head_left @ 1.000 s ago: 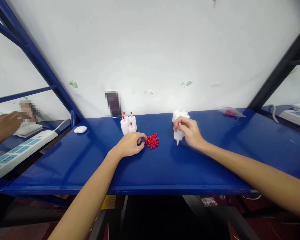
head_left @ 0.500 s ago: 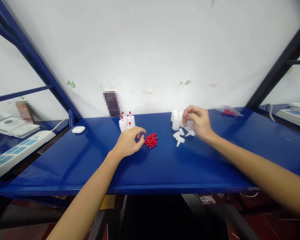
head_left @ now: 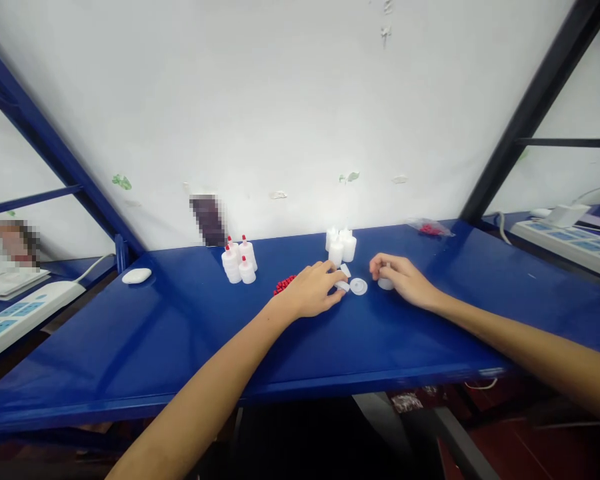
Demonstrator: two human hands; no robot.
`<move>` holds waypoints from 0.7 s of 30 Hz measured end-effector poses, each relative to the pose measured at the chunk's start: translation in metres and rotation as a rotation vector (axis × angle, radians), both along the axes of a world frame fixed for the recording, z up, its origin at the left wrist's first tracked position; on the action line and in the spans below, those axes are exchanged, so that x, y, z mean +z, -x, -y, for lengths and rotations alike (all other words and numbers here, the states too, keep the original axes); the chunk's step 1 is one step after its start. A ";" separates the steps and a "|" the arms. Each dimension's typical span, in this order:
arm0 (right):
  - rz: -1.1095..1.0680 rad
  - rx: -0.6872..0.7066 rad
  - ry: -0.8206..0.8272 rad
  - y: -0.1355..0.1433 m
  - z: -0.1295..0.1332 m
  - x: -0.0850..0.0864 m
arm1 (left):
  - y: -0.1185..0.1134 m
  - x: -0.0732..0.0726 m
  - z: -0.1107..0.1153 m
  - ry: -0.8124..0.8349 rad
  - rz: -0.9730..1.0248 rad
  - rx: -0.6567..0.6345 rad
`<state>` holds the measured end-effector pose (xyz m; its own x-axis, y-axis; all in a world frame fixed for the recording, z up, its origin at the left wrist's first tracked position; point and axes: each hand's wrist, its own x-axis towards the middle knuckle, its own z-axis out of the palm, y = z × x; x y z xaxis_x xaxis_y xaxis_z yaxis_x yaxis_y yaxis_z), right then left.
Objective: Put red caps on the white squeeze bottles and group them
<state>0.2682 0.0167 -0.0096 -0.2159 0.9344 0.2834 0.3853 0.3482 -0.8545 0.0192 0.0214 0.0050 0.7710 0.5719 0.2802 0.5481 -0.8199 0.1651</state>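
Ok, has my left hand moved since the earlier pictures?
Yes: your left hand has gone right, away from the red-tipped bottles, past the red caps, to the white lids.

The glossy blue table (head_left: 325, 353) had a smooth white oval case (head_left: 137, 275) lying toward its left end. White bottles with red tips (head_left: 232, 268) stood clustered farther in, beside a partly hidden pile of red caps (head_left: 283, 285). A round white top (head_left: 359, 287) lay near the middle, more white bottles (head_left: 335, 253) stood behind it, and a clear bag (head_left: 443, 231) lay back right.
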 end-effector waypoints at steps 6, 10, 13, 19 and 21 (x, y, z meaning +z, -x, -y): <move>0.054 0.098 0.044 0.005 0.003 0.004 | 0.009 -0.005 0.003 0.145 0.228 -0.033; -0.028 -0.003 0.030 0.004 0.003 0.002 | 0.006 -0.003 0.009 0.213 0.425 0.034; -0.038 -0.101 -0.030 0.003 0.006 0.002 | 0.002 -0.004 0.010 0.322 0.602 0.107; 0.544 -0.108 -0.199 0.006 0.015 0.014 | 0.001 -0.008 0.005 0.539 0.804 0.128; 0.689 -0.069 -0.186 0.008 0.013 0.017 | 0.001 -0.008 0.005 0.573 0.837 0.115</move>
